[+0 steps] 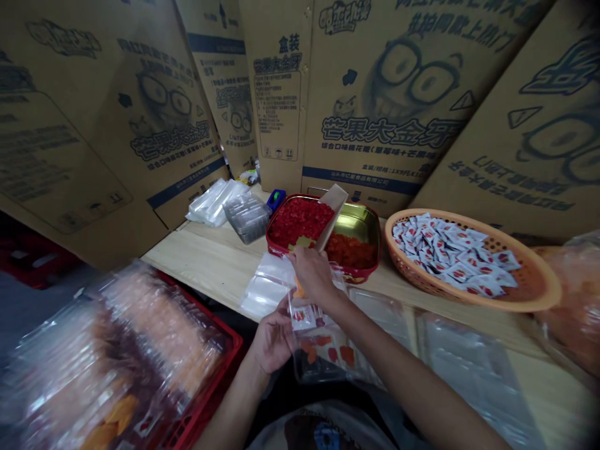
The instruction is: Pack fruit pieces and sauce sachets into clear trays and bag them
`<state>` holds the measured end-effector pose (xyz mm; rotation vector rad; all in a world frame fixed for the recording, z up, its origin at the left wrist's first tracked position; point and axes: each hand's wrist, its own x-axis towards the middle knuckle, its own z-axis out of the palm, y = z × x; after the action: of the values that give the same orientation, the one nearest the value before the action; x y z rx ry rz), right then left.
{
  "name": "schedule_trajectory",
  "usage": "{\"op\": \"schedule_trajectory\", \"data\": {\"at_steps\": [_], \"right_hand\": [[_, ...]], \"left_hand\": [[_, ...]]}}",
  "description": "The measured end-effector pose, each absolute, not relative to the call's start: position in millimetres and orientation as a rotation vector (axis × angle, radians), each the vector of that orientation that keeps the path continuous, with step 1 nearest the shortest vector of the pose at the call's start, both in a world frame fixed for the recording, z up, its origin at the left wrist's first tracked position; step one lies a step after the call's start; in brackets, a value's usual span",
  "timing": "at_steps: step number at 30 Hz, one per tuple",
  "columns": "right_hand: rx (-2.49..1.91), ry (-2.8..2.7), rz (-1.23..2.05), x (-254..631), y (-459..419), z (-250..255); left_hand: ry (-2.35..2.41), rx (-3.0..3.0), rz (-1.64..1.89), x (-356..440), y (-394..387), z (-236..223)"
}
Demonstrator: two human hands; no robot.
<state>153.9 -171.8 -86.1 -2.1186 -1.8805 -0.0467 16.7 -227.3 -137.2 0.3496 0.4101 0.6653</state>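
My left hand (274,340) is closed on the edge of a clear plastic bag (304,306). Inside the bag are a small printed sachet (307,317) and an orange piece (299,289). At the top of the bag, my right hand (312,272) has its fingers curled together; what they pinch is hidden. Below the bag lies a clear plastic tray (337,359) with red and orange pieces in it. Just beyond my right hand stands a red tin (370,275), split by a cardboard divider (332,212), with red pieces on the left and orange-red ones on the right.
An orange basket (544,290) of printed sachets stands to the right. Flat clear bags (265,287) lie left of my hands, with clear trays (246,215) behind. At lower left, a red crate (229,356) holds filled bags. Large cardboard boxes (281,112) wall the back.
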Motion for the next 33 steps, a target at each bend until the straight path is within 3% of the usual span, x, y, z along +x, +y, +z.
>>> {"op": "schedule_trajectory", "data": {"at_steps": [6, 14, 16, 20, 22, 25, 30, 33], "right_hand": [[-2.095, -1.944, -0.19, 151.5, -169.2, -105.0], [-2.097, -1.736, 0.033, 177.6, -194.0, -91.2], [-2.035, -1.41, 0.245, 194.2, -214.3, -91.4], [-1.527, -0.792, 1.226, 219.6, -266.5, -101.2], [-1.304, -0.567, 1.502, 227.8, -288.9, -107.3], [-1.167, -0.288, 1.546, 241.9, -310.5, -114.0], [-1.09, -0.063, 1.434, 271.6, -327.1, -114.9], [-1.056, -0.021, 1.4, 282.4, -334.1, -113.7]], "left_hand": [[0.467, 0.431, 0.691, 27.3, -232.8, -133.6], [0.49, 0.523, 0.67, 28.1, -230.4, -133.5], [0.511, 0.499, 0.671, 28.4, -229.0, -128.8], [0.487, 0.499, 0.636, 39.3, -231.7, -116.7], [0.479, 0.551, 0.572, 47.3, -231.7, -113.2], [0.579, 0.885, 0.552, 55.4, -219.1, -118.8], [0.935, 2.13, 0.639, 54.3, -175.1, -159.7], [0.987, 2.321, 0.506, 50.6, -163.9, -182.6]]}}
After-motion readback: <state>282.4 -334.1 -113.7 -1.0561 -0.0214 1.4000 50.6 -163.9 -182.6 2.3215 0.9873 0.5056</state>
